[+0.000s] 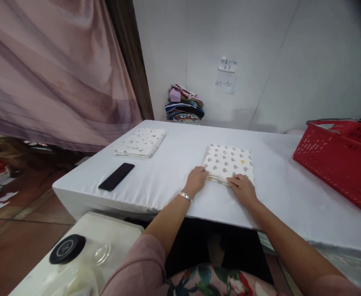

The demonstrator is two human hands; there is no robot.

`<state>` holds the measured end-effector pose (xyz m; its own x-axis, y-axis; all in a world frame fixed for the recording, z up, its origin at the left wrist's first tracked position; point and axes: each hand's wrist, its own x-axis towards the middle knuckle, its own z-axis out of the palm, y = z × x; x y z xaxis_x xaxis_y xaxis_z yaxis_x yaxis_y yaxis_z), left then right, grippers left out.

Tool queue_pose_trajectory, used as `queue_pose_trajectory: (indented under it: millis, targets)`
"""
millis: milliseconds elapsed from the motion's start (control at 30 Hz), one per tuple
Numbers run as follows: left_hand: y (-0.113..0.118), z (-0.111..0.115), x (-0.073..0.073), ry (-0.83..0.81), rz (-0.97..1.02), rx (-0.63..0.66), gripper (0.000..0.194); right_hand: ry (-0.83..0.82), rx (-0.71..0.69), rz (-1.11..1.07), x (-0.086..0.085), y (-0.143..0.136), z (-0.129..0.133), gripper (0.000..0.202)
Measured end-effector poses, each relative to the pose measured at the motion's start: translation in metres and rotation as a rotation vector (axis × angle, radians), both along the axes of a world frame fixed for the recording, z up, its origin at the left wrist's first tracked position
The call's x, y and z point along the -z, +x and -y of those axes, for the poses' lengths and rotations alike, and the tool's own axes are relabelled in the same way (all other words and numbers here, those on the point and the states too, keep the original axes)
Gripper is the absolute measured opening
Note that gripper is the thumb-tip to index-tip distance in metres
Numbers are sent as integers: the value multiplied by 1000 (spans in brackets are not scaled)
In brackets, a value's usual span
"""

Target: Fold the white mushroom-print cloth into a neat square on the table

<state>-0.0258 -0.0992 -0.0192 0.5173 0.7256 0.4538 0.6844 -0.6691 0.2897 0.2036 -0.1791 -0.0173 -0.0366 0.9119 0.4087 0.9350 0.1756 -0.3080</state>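
A black rectangular phone [116,176] lies flat near the left end of the white cloth-covered table [174,150], and a red perforated plastic basket [337,160] stands at its right. Beyond the far edge, a multicoloured pile of folded fabric [185,109] sits by the pale panelled wall [260,37], which bears two handwritten paper notes [227,65], the lower reading "45-50". A pink draped curtain [60,74] hangs at left, and a black round object [67,248] rests on a low white surface [115,234].
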Motion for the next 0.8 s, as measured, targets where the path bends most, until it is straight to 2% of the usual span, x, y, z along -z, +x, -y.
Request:
queue_pose_trajectory:
  millis: [133, 267, 367, 433, 467, 533, 667, 733, 800]
  targets:
    - [-2, 1, 0, -31, 96, 42, 20, -8, -29, -23, -3, 0, 0, 29]
    - [-2, 1, 0, -117, 205, -16, 21, -6, -30, -131, -8, 15, -4, 34]
    - [-1, 1, 0, -210, 228, -50, 23, 47, 239, -242, -5, 36, -11, 39]
    - [0, 1, 0, -246, 228, -52, 23, -41, 420, -368, 1, 48, -16, 50]
    - [0, 1, 0, -254, 230, -49, 24, -98, 458, -425, 5, 51, -18, 55]
    - [0, 1, -1, -264, 235, -39, 24, -154, 451, -480, 11, 55, -21, 60]
    - [2, 10, -4, -280, 227, -22, 25, -129, 402, -459, 14, 67, -26, 59]
    - [11, 25, -5, -274, 189, -4, 27, -156, 394, -427, 9, 86, -32, 57]
    - [30, 48, -6, -262, 117, 54, 31, -184, 375, -340, 2, 113, -43, 53]
